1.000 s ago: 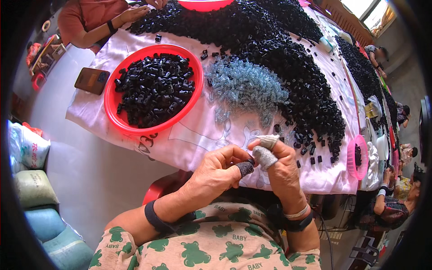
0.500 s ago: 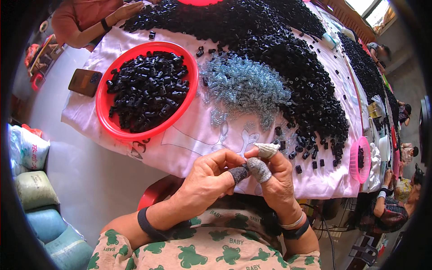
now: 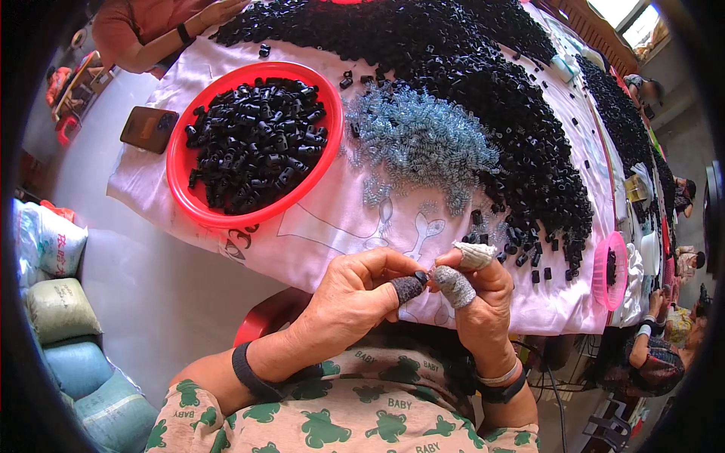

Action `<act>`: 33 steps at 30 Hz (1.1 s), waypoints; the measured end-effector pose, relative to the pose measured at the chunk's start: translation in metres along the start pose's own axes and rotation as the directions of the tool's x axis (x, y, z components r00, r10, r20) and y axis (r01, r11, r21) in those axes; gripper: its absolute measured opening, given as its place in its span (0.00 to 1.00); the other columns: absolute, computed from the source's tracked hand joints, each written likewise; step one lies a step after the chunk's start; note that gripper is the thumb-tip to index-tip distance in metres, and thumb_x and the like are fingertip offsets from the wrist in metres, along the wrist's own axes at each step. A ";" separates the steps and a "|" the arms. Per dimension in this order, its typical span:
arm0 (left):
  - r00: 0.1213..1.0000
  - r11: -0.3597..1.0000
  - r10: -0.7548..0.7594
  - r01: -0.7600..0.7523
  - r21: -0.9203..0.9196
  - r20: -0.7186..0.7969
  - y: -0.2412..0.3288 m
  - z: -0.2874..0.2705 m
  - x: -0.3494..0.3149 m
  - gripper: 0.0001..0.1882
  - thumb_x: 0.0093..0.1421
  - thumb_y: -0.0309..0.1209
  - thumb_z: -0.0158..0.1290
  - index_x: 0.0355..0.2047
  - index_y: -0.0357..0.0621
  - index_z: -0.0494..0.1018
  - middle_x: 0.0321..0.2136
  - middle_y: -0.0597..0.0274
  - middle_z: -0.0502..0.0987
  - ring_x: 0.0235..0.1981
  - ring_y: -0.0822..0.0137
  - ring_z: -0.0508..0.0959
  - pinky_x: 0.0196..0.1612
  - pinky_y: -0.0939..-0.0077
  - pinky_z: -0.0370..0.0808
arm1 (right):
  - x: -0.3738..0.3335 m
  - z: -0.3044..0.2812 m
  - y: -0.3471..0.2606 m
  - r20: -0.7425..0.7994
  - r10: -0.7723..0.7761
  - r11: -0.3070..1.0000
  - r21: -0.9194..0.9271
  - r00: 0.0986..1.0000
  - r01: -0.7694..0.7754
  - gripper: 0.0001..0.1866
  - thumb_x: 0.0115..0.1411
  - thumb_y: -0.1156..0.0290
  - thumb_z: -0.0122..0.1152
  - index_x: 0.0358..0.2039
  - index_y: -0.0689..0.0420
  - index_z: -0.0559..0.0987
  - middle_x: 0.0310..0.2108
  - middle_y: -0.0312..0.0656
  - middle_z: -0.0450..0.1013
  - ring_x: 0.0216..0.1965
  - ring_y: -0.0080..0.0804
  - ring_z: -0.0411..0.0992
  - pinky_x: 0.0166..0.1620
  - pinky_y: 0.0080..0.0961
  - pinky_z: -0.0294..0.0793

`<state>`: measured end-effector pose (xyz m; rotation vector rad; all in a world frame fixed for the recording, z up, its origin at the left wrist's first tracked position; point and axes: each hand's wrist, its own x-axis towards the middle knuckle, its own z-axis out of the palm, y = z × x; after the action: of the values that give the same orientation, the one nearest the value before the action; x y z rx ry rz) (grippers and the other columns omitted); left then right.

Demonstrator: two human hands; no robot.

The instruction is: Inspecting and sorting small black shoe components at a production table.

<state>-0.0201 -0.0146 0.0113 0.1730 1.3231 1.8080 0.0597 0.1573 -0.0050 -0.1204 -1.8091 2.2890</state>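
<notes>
My left hand, a dark fabric cover on its thumb, is pinched closed on a small black plastic piece. Close beside it, the fingers of my right hand are pinched together at the piece's end. Pale knitted covers wrap its thumb and a finger. A thin glint shows between the fingertips, too small to make out. Both hands are above the table's near edge. Just beyond them lies a heap of small clear-blue coil springs, bordered by a large spread of black plastic pieces.
At the left a red basin holds many black pieces, with a phone beside it. A pink basket stands at the right edge of the cloth. Stuffed sacks lie on the floor; another person's arm rests across the table.
My right hand has shifted slightly right, opening a small gap from the left fingertips. More of the black piece in my left hand shows. The whole view has shifted a little.
</notes>
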 end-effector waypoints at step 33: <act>0.992 0.930 -0.029 0.072 -0.361 0.123 -0.005 -0.007 0.005 0.13 0.61 0.29 0.56 0.44 0.40 0.70 0.35 0.55 0.79 0.24 0.74 0.76 0.24 0.87 0.70 | -0.005 -0.002 -0.002 -0.084 -0.043 0.999 -0.001 0.996 0.043 0.15 0.56 0.84 0.63 0.45 0.63 0.75 0.40 0.37 0.76 0.41 0.21 0.73 0.48 0.19 0.72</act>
<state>-0.0245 -0.0161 0.0024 0.0399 0.8825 1.9337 0.0653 0.1589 -0.0044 -0.1726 -1.7520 2.2209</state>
